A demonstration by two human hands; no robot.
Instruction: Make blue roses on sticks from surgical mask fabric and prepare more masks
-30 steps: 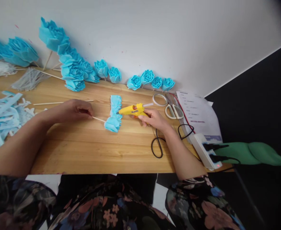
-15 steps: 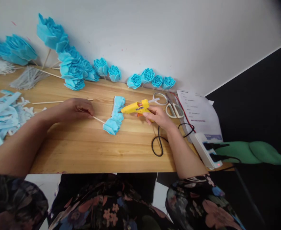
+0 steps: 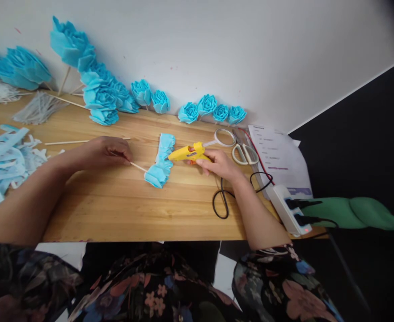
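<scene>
Blue ruffled strip (image 3: pixel 165 150) is lying on the wooden table (image 3: pixel 116 214) in the head camera's shot, pretty much between the two hands, with its near end bunching up around the tip of a thin stick (image 3: pixel 138 167). Left hand (image 3: pixel 111 150) is holding the other end of that stick, fingers bunching together and pinching it, though I can't really tell how each finger is sitting since the back of the hand is covering some of them. Right hand (image 3: pixel 217 163) is gripping a yellow glue gun (image 3: pixel 186 153), fingers curling around the handle, and the nozzle is pointing left at the strip's ruffled edge. Can't tell if it's actually touching or just hovering there. Clear glue stick (image 3: pixel 210 143) is poking out the back, and a black cord (image 3: pixel 223 205) is looping on the table below that hand.

Pair of scissors (image 3: pixel 244 151) is resting just past the right hand, near some printed sheets (image 3: pixel 280 156) and a white power strip (image 3: pixel 284 210). Finished-looking blue flowers (image 3: pixel 188 112) are lining the wall, and a heap of pale blue and white scraps (image 3: pixel 7 161) is spreading out on the far left.
</scene>
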